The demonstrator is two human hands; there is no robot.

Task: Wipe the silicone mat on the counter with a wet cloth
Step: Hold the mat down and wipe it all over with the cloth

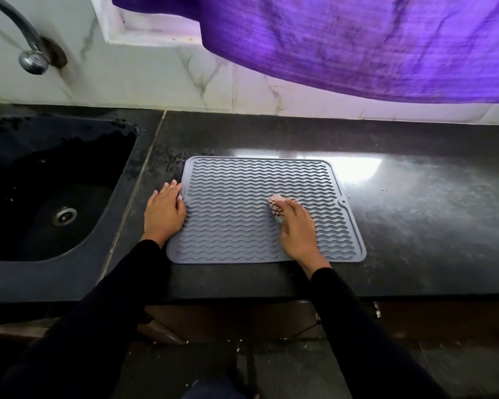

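A grey silicone mat (242, 185) with wavy ridges lies flat on the black counter (415, 203). My right hand (296, 228) grips a small bunched pink checked cloth (277, 203) and holds it down on the mat's middle right. Only the cloth's front end shows past my fingers. My left hand (164, 210) lies flat with straight fingers on the mat's left edge, partly on the counter beside it.
A black sink (41, 203) with a metal drain sits left of the mat, under a chrome tap (29, 53). A purple curtain (357, 44) hangs over the marble wall tiles behind. The counter's front edge runs just below the mat.
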